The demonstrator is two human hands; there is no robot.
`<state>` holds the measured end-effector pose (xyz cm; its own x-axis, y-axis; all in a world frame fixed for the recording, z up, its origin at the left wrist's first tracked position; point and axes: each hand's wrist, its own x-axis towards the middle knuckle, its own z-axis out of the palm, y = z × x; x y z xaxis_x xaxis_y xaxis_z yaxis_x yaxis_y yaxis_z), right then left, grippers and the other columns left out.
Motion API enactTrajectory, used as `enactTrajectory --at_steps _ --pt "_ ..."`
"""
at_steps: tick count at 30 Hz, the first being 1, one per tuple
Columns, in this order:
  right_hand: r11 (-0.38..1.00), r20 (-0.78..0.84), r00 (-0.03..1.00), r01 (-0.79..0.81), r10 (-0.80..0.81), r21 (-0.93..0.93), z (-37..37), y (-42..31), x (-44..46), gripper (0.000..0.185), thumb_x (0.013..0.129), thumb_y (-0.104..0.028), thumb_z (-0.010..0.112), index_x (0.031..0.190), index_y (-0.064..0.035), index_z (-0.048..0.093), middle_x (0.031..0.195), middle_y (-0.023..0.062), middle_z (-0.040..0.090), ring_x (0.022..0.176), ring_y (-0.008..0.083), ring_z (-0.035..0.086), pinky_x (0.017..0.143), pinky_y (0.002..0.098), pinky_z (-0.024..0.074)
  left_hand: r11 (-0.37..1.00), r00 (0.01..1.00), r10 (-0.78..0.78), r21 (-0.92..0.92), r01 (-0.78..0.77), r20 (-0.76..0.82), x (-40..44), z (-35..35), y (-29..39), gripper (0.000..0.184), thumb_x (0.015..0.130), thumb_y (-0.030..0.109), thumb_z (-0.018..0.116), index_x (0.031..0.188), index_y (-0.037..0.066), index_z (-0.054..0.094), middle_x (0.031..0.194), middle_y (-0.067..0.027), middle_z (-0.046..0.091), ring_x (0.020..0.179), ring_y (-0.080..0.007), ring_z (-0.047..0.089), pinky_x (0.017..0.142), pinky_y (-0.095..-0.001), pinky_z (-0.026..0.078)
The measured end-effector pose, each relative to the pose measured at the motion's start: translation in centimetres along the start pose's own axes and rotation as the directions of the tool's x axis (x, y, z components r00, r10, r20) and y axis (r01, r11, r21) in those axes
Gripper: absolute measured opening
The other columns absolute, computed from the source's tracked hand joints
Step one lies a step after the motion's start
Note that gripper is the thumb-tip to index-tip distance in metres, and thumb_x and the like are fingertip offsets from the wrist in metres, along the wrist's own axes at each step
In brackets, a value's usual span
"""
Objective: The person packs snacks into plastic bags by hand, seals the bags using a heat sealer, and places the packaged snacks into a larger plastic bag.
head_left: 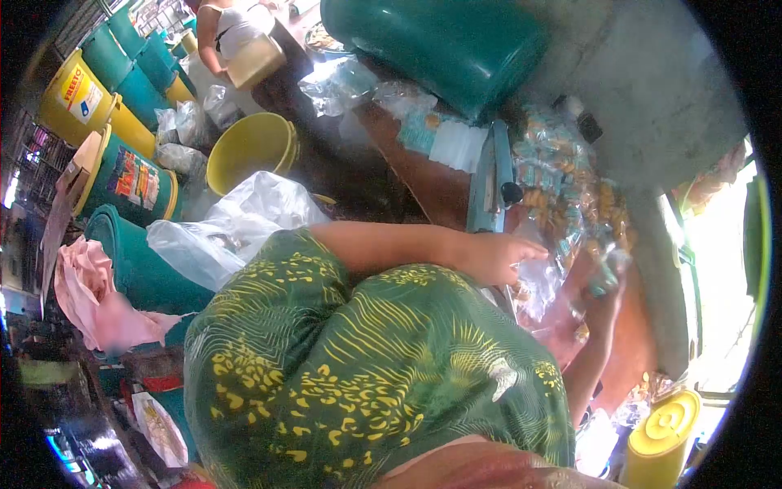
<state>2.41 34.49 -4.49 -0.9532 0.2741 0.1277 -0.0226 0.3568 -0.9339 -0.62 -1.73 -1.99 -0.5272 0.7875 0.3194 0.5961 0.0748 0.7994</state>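
My left hand (pixel 493 259) is closed, its fingers pinching the edge of a clear plastic bag (pixel 539 287). My right hand (pixel 601 303) is wrapped round a small clear packet with teal print (pixel 604 279), just to the right of that bag. What lies inside the packet is hard to make out. Beyond my hands, many similar packets with orange-brown contents (pixel 562 175) are piled on the brown table (pixel 627 334). A blue-grey bar-shaped device, which looks like a bag sealer (pixel 491 175), stands beside my left hand.
Flat plastic wrappers (pixel 456 145) lie left of the sealer, near a large green drum (pixel 440 49). A yellow bucket (pixel 252 151) and a big clear bag (pixel 244 220) are at my left. Another person (pixel 236 37) holds a container. A yellow-lidded bucket (pixel 664 432) stands at lower right.
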Motion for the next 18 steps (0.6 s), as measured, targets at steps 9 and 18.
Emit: enactTrajectory --at_steps 9,18 --pt "0.974 0.368 0.921 -0.187 0.128 0.128 8.3 -11.8 -7.3 0.059 0.079 -0.015 0.078 0.131 -0.0045 0.051 0.12 0.0167 0.063 0.105 0.0316 0.065 0.088 0.0406 0.0527 0.977 0.983 -0.159 -0.126 0.169 0.089 1.2 -1.3 3.9 0.071 0.087 0.011 0.06 0.152 0.0 0.032 0.117 -0.0175 0.067 0.1 -0.0204 0.066 0.084 -0.0345 0.054" --pt "0.611 0.559 0.828 0.465 -0.044 -0.641 8.4 -12.1 -7.9 0.043 0.086 -0.009 0.066 0.127 -0.0034 0.056 0.119 0.0148 0.067 0.111 0.0302 0.065 0.09 0.041 0.0508 0.979 0.998 0.052 -0.197 -0.046 0.026 3.7 2.6 2.4 0.078 0.076 0.0 0.061 0.149 -0.003 0.034 0.13 -0.0274 0.056 0.11 -0.0244 0.062 0.092 -0.035 0.052"
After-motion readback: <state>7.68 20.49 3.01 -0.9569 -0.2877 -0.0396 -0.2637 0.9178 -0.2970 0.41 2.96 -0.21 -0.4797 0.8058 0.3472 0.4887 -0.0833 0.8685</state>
